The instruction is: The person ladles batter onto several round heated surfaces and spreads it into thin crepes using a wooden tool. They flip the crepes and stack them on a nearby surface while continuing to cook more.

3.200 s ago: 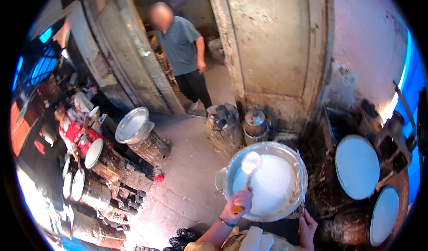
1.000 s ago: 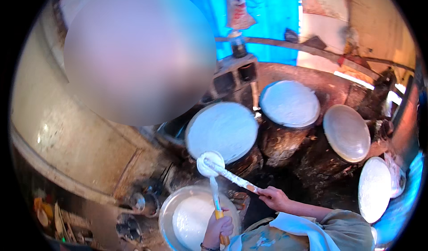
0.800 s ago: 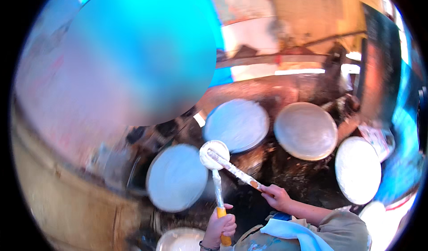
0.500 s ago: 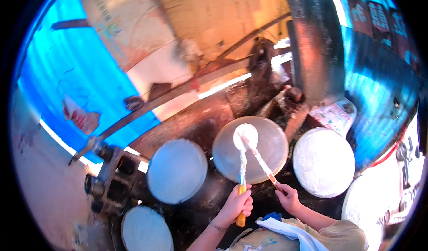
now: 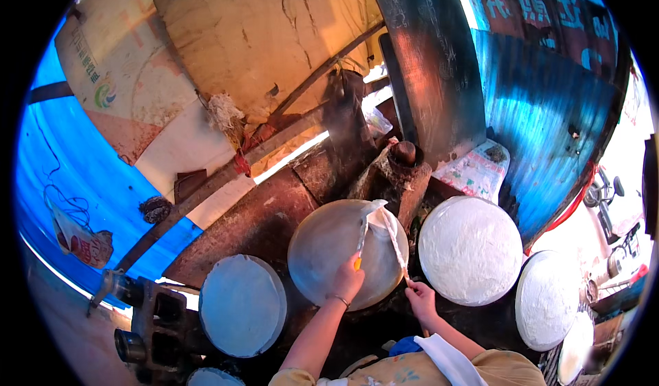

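Clasped round one ladle (image 5: 363,231), the left hand (image 5: 348,280) works beside the right hand (image 5: 421,299), which grips one flat stick (image 5: 396,240); both tools reach over one bare griddle (image 5: 317,261) just ahead, with five white-coated rounds (image 5: 470,251) (two left, three right) flanking.

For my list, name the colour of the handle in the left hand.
Yellow handle, seen in the head view.
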The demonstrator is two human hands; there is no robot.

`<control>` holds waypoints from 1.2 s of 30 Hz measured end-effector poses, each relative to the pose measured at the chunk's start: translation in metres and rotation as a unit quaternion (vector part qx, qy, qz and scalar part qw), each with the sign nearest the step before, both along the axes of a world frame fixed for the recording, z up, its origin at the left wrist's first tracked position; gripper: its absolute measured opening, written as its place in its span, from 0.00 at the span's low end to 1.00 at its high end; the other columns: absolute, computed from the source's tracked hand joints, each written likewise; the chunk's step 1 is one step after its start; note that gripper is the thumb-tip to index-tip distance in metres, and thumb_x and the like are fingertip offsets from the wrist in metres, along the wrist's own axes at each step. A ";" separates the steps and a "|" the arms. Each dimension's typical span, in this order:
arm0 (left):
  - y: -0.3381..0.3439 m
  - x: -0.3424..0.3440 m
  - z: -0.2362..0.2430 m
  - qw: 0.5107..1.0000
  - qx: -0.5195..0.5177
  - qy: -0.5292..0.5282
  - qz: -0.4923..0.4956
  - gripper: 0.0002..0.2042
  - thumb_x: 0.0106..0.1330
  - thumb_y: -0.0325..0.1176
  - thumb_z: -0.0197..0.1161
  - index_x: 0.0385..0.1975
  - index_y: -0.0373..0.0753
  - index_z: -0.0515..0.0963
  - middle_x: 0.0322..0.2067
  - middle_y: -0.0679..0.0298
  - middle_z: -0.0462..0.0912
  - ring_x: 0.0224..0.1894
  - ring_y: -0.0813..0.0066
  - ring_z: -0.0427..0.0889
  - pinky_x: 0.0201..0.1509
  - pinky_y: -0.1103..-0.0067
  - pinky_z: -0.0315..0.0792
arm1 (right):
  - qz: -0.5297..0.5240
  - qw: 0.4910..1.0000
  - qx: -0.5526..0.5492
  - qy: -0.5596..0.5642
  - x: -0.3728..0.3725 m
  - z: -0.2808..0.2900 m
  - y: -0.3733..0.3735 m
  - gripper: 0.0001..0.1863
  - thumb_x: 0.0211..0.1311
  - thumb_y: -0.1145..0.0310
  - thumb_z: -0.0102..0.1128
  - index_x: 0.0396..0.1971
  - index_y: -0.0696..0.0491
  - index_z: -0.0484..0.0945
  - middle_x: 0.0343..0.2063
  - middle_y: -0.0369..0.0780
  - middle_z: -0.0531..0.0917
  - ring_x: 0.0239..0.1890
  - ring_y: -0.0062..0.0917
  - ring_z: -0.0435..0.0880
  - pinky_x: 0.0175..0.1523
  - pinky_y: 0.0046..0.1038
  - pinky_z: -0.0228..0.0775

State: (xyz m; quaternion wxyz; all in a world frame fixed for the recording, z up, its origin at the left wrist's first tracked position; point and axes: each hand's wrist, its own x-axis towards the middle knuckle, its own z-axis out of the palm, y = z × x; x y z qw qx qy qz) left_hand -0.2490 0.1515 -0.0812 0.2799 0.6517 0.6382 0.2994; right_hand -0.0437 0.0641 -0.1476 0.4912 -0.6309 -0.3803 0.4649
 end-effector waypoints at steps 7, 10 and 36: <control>0.007 -0.042 0.022 0.998 -0.010 0.025 0.048 0.23 0.52 0.25 0.53 0.52 0.41 0.71 0.40 0.45 0.78 0.44 0.50 0.77 0.48 0.67 0.71 | 0.021 0.971 -0.100 0.218 -0.030 0.065 0.004 0.08 0.60 0.69 0.55 0.39 0.51 0.74 0.12 0.29 0.64 0.08 0.13 0.59 0.12 0.16 0.49; 0.023 -0.041 0.006 0.998 0.009 0.017 0.058 0.22 0.52 0.25 0.53 0.51 0.40 0.71 0.40 0.46 0.78 0.44 0.50 0.77 0.48 0.69 0.71 | -0.025 0.981 -0.071 0.180 -0.055 0.023 0.014 0.09 0.59 0.67 0.57 0.39 0.51 0.74 0.11 0.31 0.65 0.07 0.14 0.60 0.11 0.17 0.50; -0.238 -0.115 0.084 0.784 -0.217 -0.539 0.220 0.22 0.60 0.21 0.51 0.55 0.47 0.61 0.25 0.63 0.71 0.13 0.84 0.63 0.13 0.88 0.57 | 0.150 0.987 -0.008 -0.060 -0.021 0.032 0.129 0.14 0.49 0.65 0.65 0.36 0.54 0.81 0.19 0.35 0.78 0.14 0.16 0.70 0.19 0.19 0.62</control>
